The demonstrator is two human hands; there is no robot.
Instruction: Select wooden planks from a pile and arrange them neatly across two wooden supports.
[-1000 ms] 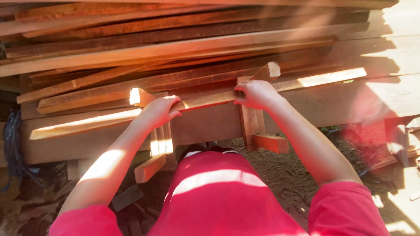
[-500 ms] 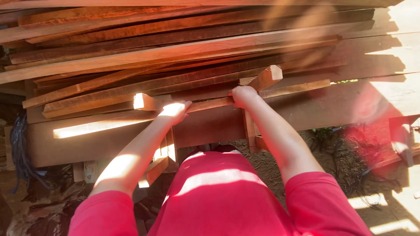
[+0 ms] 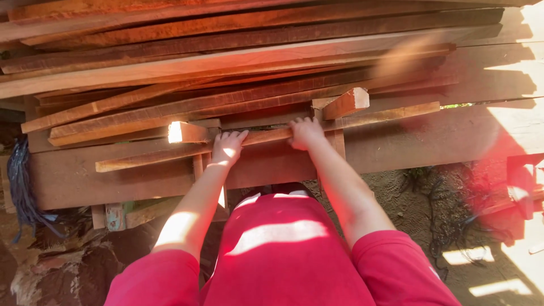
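Note:
A long thin wooden batten (image 3: 385, 116) lies across the front of a stack of reddish planks (image 3: 238, 62). My left hand (image 3: 228, 146) rests on it near the middle, fingers curled over its top edge. My right hand (image 3: 304, 133) grips the same batten a little to the right. Just beyond the left hand a short block end (image 3: 182, 132) sticks out, and another angled offcut (image 3: 347, 103) sits above the right hand. Both arms reach forward from red sleeves.
A broad board (image 3: 430, 141) forms the front face of the stack. Dark cord (image 3: 22, 187) hangs at the left end. Bare soil with twigs (image 3: 430, 209) lies to the right, beside a red frame part (image 3: 521, 181). Wood scraps (image 3: 133, 212) lie under the stack.
Both hands have reached further forward and slid closer together along the batten. The view has shifted so the plank stack fills more of it.

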